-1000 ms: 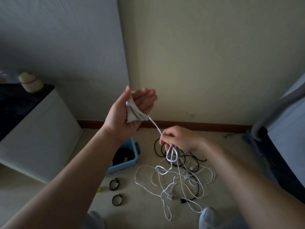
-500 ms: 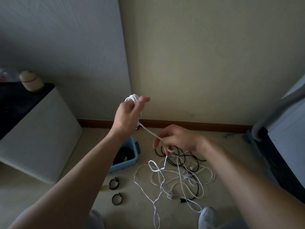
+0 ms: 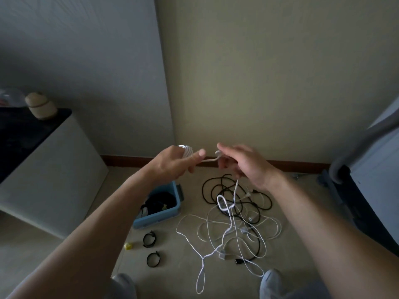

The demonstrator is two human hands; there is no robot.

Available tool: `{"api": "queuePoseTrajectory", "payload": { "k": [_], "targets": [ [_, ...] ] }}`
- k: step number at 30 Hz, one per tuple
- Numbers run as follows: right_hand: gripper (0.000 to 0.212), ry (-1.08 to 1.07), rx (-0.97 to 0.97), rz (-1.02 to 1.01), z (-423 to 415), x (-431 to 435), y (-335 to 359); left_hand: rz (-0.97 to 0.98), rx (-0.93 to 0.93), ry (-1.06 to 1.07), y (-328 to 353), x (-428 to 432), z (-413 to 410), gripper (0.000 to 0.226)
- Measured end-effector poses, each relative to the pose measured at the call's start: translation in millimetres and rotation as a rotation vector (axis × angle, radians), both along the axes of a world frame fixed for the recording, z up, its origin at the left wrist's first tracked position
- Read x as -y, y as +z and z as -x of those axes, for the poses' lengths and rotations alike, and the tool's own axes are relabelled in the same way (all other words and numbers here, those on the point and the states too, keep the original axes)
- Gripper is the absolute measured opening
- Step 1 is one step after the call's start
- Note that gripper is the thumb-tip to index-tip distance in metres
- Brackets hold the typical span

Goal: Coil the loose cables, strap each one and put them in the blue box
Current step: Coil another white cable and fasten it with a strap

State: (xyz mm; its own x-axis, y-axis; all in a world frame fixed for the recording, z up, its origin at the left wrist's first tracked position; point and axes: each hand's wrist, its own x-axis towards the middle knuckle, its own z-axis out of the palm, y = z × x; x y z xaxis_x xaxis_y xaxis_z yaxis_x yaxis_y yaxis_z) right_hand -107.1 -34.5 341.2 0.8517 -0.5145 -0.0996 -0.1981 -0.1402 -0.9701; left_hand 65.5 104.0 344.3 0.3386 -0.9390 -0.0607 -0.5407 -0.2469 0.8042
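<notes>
Two hands shared one white cable (image 3: 208, 160). The left hand (image 3: 172, 166) had several turns wound round its curled fingers, the coil (image 3: 187, 150) showing above the knuckles with the thumb laid alongside. The right hand (image 3: 245, 167), just beside it, was loosely curled round the running length, which bent over near its thumb and dropped out below the palm. How firmly those fingers pinched it could not be told. A short span ran nearly taut between the two hands. Below the right hand the free length fell into a heap on the floor, where its white loops lay crossed with black cables (image 3: 216, 186) and other thin white leads, several plugs among them. Below the left hand stood the blue box (image 3: 156, 220), open, with dark coiled things already inside. Nearer the person than the box lay two black straps (image 3: 149, 239), closed into rings, with a small yellow piece (image 3: 128, 246) beside them. Well off to the left of the left hand stood a white cabinet (image 3: 54, 180) with a dark top. The likeliest trouble was the heap. A twisted loop hung just under the right hand, and pulling more length through could cinch it into a knot or drag the black cables up with it. The coil looked loose on the fingers, too. With both hands busy and the straps down on the floor, reaching for one could let the turns slide off and spring apart.
</notes>
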Motion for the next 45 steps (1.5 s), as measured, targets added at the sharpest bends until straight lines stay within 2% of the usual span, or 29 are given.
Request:
{"api": "queuePoseTrajectory", "payload": {
  "k": [3,5,8,13,17,21,25,28,30,33,37,42,45],
  "targets": [
    [0.036,-0.144,0.137,0.034,1,5,-4,-0.271,0.082,-0.104,0,-4,1,0.051],
    [0.033,-0.214,0.198,0.049,1,8,-7,-0.346,-0.057,-0.158,-3,-3,7,0.042],
    [0.033,-0.308,0.247,0.086,-2,8,-11,-0.323,-0.324,-0.212,2,0,17,0.045],
    [0.030,-0.365,0.207,0.103,-3,9,-12,-0.150,-0.495,-0.353,15,-5,20,0.046],
    [0.032,-0.247,0.065,0.164,-2,7,-18,-0.002,-0.740,-0.409,17,-6,17,0.041],
    [0.036,-0.099,0.023,0.105,-9,-1,-22,0.226,-1.009,-0.236,20,-1,16,0.048],
    [0.037,-0.039,-0.026,-0.011,-11,-5,-23,0.410,-1.343,0.009,27,1,11,0.041],
    [0.035,0.050,-0.116,-0.096,-9,-7,-24,0.568,-1.481,0.181,27,3,3,0.040],
    [0.028,0.074,-0.142,-0.152,-9,-11,-24,0.652,-1.501,0.269,28,3,-2,0.043],
    [0.023,0.120,-0.136,-0.176,-10,-15,-24,0.691,-1.377,0.355,28,1,-8,0.043],
    [0.017,0.297,-0.180,-0.163,-4,-21,-17,0.722,-1.247,0.431,26,3,-12,0.047],
    [0.026,0.359,-0.168,-0.172,-6,-23,-11,0.714,-1.086,0.494,23,3,-17,0.052],
    [0.031,0.427,-0.260,-0.241,-5,-24,-6,0.701,-0.991,0.553,22,5,-12,0.048]
  ]
}}
